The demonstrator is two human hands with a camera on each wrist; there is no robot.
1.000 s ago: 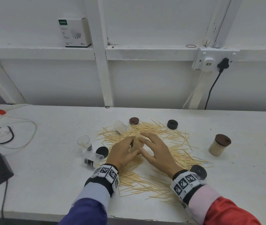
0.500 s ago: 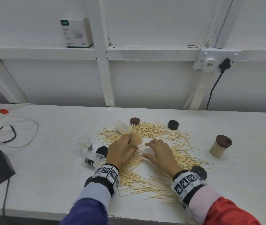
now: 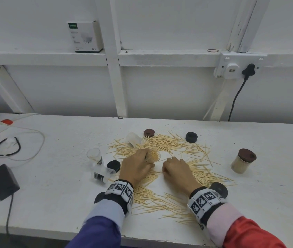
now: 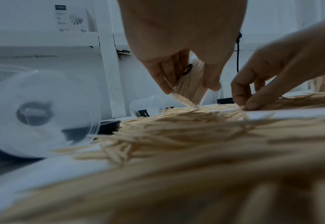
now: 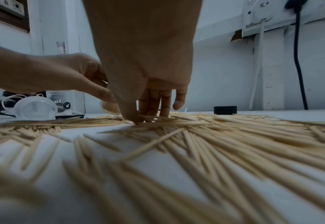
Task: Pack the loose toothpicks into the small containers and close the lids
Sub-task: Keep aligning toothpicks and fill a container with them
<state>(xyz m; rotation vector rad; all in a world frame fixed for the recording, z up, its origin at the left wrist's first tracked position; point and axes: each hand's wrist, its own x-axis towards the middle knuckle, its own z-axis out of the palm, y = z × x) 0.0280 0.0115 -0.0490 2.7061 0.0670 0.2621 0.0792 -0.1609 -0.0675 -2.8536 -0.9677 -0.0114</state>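
Loose toothpicks (image 3: 178, 145) lie scattered over the white table (image 3: 52, 203). My left hand (image 3: 138, 165) grips a clear container full of toothpicks (image 3: 153, 154), tilted off the table (image 4: 191, 84). My right hand (image 3: 174, 169) is beside it, with thumb and fingers (image 5: 148, 112) pinching a few toothpicks (image 4: 242, 106) on the table. A closed, filled container with a brown lid (image 3: 243, 163) stands at the right. Empty clear containers lie at the back (image 3: 134, 138) and left (image 3: 102, 173); one stands upright (image 3: 94, 154).
Black lids sit at the back (image 3: 191, 137), by my left hand (image 3: 113, 165) and by my right wrist (image 3: 219, 189); a brown lid (image 3: 149, 132) lies at the back. A black adapter (image 3: 2, 181) with cables is at far left. A wall socket (image 3: 233, 68) is behind.
My right hand left the container and dropped to the table, its fingers curling onto toothpicks. My left hand stayed on the filled container.
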